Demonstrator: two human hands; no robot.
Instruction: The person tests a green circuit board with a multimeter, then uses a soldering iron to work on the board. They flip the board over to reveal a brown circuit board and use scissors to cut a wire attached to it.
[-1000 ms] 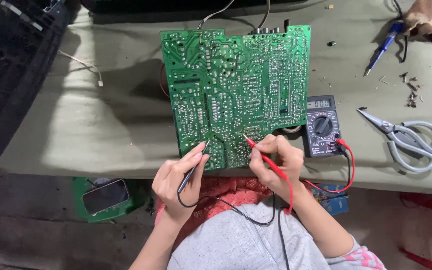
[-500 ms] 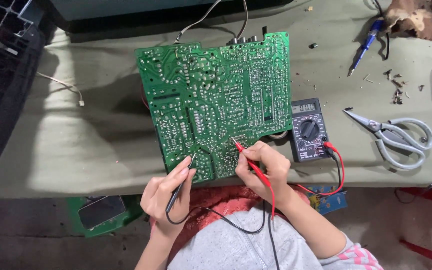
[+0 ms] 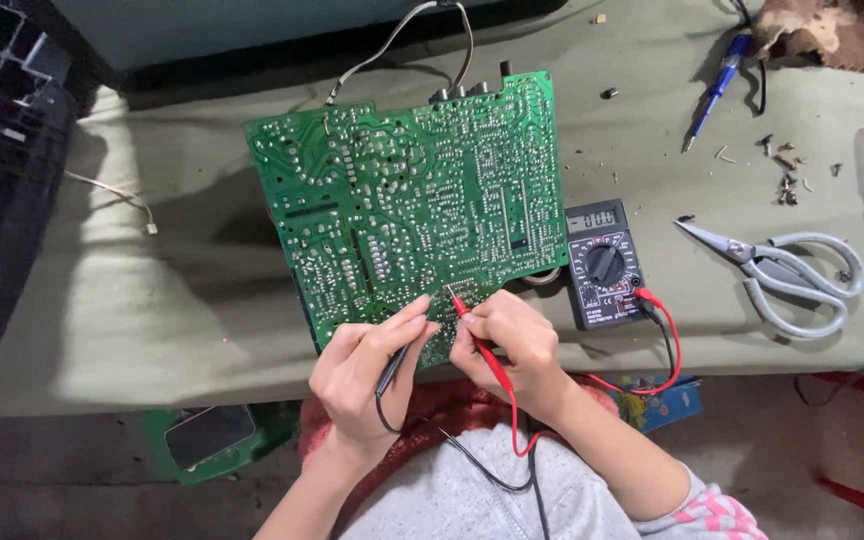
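Green and dotted with solder, the large circuit board (image 3: 412, 215) lies face down near the front edge of the cloth-covered tabletop (image 3: 152, 300), a black dial multimeter (image 3: 607, 265) just beside its right edge. The left hand (image 3: 367, 375) pinches a black probe (image 3: 392, 370). The right hand (image 3: 507, 345) is closed on a red probe (image 3: 477, 340), both tips seemingly touching the board's front edge.
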